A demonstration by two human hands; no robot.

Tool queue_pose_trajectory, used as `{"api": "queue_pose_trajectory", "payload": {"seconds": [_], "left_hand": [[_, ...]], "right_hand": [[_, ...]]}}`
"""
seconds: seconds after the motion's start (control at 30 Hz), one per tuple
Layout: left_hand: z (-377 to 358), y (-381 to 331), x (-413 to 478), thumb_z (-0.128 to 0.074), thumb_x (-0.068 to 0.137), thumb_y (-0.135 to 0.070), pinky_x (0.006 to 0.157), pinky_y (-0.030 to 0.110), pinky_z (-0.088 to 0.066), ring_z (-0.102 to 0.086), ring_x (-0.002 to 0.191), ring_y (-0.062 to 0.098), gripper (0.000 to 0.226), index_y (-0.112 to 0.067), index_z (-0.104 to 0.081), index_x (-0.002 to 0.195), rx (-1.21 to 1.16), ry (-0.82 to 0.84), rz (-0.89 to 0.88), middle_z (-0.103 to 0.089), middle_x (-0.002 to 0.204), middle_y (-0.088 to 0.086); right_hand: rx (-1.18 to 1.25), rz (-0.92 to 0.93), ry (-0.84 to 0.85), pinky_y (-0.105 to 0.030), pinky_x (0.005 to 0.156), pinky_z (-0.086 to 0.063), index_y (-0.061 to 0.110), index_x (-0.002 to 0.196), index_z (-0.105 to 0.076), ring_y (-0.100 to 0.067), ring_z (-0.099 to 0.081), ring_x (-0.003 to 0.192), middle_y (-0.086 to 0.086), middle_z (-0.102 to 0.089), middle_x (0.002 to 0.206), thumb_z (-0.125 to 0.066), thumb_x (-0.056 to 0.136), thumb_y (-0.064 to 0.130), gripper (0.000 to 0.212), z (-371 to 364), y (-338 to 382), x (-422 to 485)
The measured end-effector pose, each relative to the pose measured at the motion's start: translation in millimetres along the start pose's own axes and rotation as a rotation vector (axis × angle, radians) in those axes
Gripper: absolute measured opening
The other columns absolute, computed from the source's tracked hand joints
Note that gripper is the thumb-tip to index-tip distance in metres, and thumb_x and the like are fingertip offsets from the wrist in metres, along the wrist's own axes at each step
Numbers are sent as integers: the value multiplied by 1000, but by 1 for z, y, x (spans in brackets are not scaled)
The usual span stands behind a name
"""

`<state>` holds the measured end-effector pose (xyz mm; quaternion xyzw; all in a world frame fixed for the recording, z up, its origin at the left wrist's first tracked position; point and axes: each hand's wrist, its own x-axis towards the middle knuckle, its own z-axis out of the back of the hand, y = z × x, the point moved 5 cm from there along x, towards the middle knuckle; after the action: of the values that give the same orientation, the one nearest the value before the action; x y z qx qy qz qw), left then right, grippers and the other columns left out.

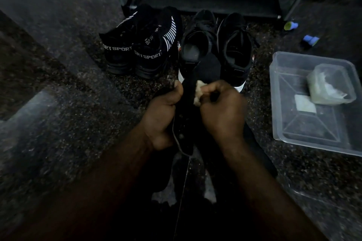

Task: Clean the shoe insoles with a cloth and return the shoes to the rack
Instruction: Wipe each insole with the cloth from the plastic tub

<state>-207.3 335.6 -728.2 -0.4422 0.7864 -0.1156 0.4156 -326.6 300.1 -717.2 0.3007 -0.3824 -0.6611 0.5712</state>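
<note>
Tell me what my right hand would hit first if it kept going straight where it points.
Most likely the black insole, directly ahead of the right hand and its cloth; past that, the open black shoe, though depth is unclear.

Glossy speckled stone floor [78, 103]; clear smooth plastic tub [313, 135]; matt blk fabric insole [208, 68]; pale soft cloth [197, 94]; blk knit SPORT sneakers [137, 45].

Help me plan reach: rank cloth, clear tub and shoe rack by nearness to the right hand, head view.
1. cloth, in the right hand's grip.
2. clear tub, off to its right.
3. shoe rack, farthest, straight ahead.
</note>
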Motion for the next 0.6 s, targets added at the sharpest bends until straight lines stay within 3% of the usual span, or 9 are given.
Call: {"api": "queue_pose_trajectory", "payload": {"seconds": [0.13, 0.23, 0.3, 0.37, 0.43, 0.5, 0.53, 0.6], "left_hand": [[-3, 0, 1, -34, 106, -54, 80, 34, -62, -71, 92, 24, 60, -8, -65, 129, -14, 32, 5, -70, 112, 14], [11, -9, 4, -34, 106, -56, 78, 33, -53, -61, 84, 22, 55, -9, -62, 100, 6, -22, -28, -59, 96, 12], [16, -10, 4, -38, 105, -59, 82, 36, -49, -59, 87, 23, 55, -10, -59, 92, 12, -30, -7, -57, 94, 12], [14, -8, 4, -38, 105, -57, 81, 33, -54, -65, 84, 22, 55, -10, -66, 95, -4, -38, -7, -65, 93, 12], [10, -5, 4, -34, 107, -55, 83, 32, -57, -66, 90, 23, 59, -7, -67, 115, -23, -28, -13, -66, 102, 13], [6, -1, 4, -32, 107, -57, 107, 39, -46, -55, 118, 30, 70, -1, -52, 145, -21, -17, 5, -55, 131, 17], [5, -1, 4, -32, 107, -57, 113, 41, -41, -50, 124, 30, 72, -2, -46, 150, -26, -22, 6, -50, 137, 17], [5, -4, 1, -32, 107, -56, 99, 38, -54, -64, 110, 27, 66, -2, -59, 135, -21, -33, 1, -63, 123, 16]], "right_hand": [[82, -87, 3, -39, 81, -61, 34, 72, -67, -6, -73, 79, 12, -76, 79, -72, 85, 17, 22, 2, -8, 6], [142, -5, 167, -38, 82, -62, 30, 75, -70, -4, -73, 81, 11, -77, 83, -72, 84, 10, 22, -20, 14, -15], [103, 104, 190, -36, 81, -61, 29, 79, -71, -4, -72, 85, 11, -76, 89, -71, 81, 8, 21, -27, 25, -25], [54, 124, 128, -37, 79, -59, 28, 82, -71, -7, -71, 85, 11, -75, 89, -68, 80, 15, 14, -22, 20, -20], [9, 56, 67, -37, 79, -59, 28, 83, -71, -7, -71, 84, 12, -75, 87, -69, 83, 20, 8, -14, 7, -10], [-18, -14, 22, -36, 79, -59, 28, 85, -72, -5, -69, 82, 13, -74, 87, -72, 88, 22, 7, -8, -2, -4], [-29, -23, 7, -36, 79, -59, 28, 85, -72, -5, -69, 82, 13, -74, 87, -72, 88, 22, 7, -7, -3, -3], [-21, 0, 26, -36, 79, -58, 28, 83, -72, -6, -69, 82, 12, -74, 86, -71, 87, 18, 10, -8, 2, -6]]}}
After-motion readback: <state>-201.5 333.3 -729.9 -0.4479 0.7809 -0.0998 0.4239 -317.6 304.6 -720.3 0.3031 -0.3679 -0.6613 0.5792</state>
